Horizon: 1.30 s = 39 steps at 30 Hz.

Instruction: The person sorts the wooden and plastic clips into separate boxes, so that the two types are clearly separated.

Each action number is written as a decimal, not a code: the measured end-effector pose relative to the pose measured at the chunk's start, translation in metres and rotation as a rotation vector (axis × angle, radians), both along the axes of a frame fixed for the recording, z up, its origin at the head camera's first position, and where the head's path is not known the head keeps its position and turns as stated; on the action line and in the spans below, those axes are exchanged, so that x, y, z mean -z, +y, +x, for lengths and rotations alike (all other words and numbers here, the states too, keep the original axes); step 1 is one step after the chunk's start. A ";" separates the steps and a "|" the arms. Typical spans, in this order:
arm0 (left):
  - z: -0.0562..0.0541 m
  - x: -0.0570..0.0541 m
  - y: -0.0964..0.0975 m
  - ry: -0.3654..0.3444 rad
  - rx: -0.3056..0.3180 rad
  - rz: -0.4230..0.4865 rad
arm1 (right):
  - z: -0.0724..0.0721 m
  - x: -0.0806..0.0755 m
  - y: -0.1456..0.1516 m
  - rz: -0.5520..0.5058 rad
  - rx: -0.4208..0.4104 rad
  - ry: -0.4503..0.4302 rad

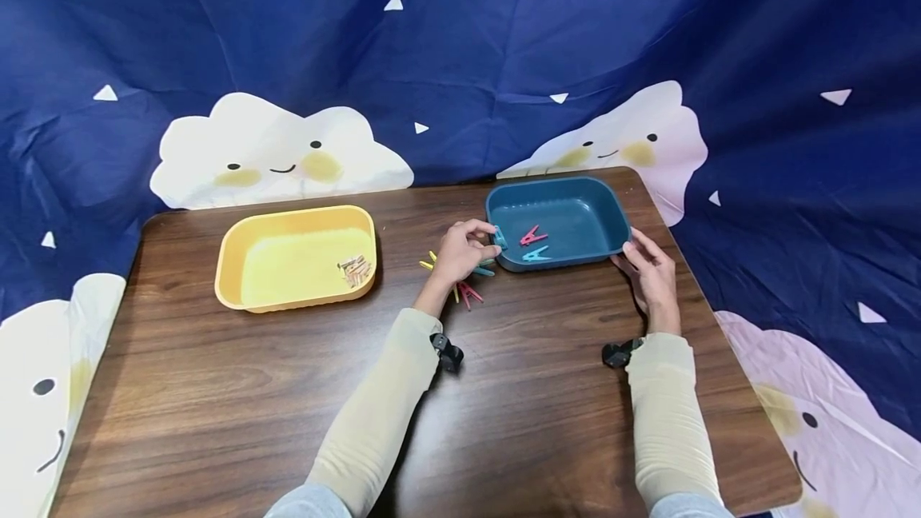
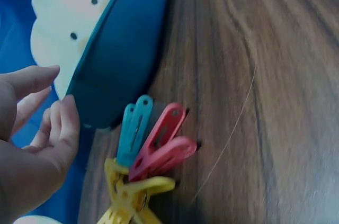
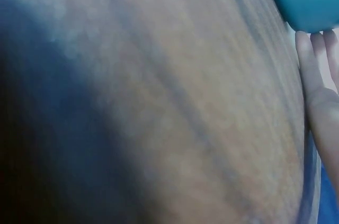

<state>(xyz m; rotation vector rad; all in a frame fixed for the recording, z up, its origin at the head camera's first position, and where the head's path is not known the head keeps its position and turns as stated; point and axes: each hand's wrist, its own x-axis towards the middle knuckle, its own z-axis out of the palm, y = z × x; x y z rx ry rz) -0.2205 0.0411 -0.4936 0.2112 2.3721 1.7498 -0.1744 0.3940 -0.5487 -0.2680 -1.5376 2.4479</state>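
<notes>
At the left end of a blue basin (image 1: 568,260), my left hand (image 1: 462,250) reaches over the rim with thumb and fingertips spread apart. A blue clothespin (image 1: 500,237) is right by those fingertips, just inside the basin wall; in the left wrist view no clothespin shows between the fingers. A red clothespin (image 1: 533,236) and another light-blue clothespin (image 1: 536,254) lie on the basin floor. My right hand (image 1: 651,274) touches the basin's near right corner, its fingers fairly straight. Under my left hand, on the table, lie red clothespins (image 2: 161,144), blue clothespins (image 2: 134,131) and yellow clothespins (image 2: 130,197).
To the left on the wooden table (image 1: 288,398) stands a yellow basin (image 1: 225,270) with several wooden clothespins (image 1: 356,271) in its right corner. A blue curtain (image 1: 460,46) with cloud faces hangs behind the table's far edge.
</notes>
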 end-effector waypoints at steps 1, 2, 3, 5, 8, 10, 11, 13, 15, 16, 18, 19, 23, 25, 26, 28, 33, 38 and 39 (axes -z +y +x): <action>0.000 0.000 -0.003 0.005 -0.005 -0.001 | 0.000 0.000 0.000 0.000 0.002 0.000; -0.001 0.001 -0.006 0.009 -0.015 0.001 | 0.001 0.000 0.000 0.002 0.005 -0.001; -0.001 0.001 -0.009 0.009 -0.026 0.001 | 0.001 0.001 0.000 0.004 0.008 -0.002; -0.003 0.003 -0.016 0.009 -0.048 0.003 | 0.001 0.001 0.000 0.007 0.011 -0.005; -0.004 0.004 -0.026 0.013 -0.081 0.006 | 0.001 0.001 0.001 0.012 0.011 -0.010; -0.004 0.005 -0.032 0.030 -0.101 -0.007 | 0.002 0.001 0.001 0.011 0.008 -0.014; -0.004 0.005 -0.035 0.041 -0.114 -0.016 | 0.002 0.001 0.001 0.012 0.007 -0.014; -0.004 0.007 -0.040 0.059 -0.138 -0.039 | 0.002 0.001 0.001 0.010 0.007 -0.016; -0.004 0.009 -0.045 0.065 -0.169 -0.070 | 0.002 0.001 0.002 0.000 0.007 -0.015; -0.004 0.011 -0.047 0.062 -0.186 -0.085 | 0.002 0.001 0.002 -0.001 0.006 -0.016; -0.002 0.015 -0.051 0.057 -0.220 -0.117 | 0.001 0.001 0.002 0.000 0.005 -0.017; -0.002 0.017 -0.053 0.054 -0.233 -0.134 | 0.001 0.001 0.002 0.003 0.004 -0.017; 0.000 0.024 -0.060 0.046 -0.256 -0.199 | 0.000 0.001 0.001 0.010 0.002 -0.020; 0.001 0.027 -0.063 0.033 -0.252 -0.219 | 0.000 0.001 0.001 0.010 0.005 -0.022; 0.002 0.028 -0.064 0.029 -0.249 -0.231 | -0.001 0.001 0.000 0.008 0.005 -0.024; 0.002 0.030 -0.067 0.024 -0.239 -0.258 | -0.001 0.001 -0.001 0.019 0.007 -0.028; 0.003 0.035 -0.071 0.035 -0.190 -0.367 | -0.002 0.001 -0.002 0.012 0.005 -0.020; 0.004 0.038 -0.075 0.029 -0.136 -0.456 | -0.002 0.001 -0.001 -0.004 0.000 -0.003; 0.004 0.038 -0.076 0.028 -0.125 -0.468 | -0.002 0.001 -0.001 -0.002 0.001 -0.003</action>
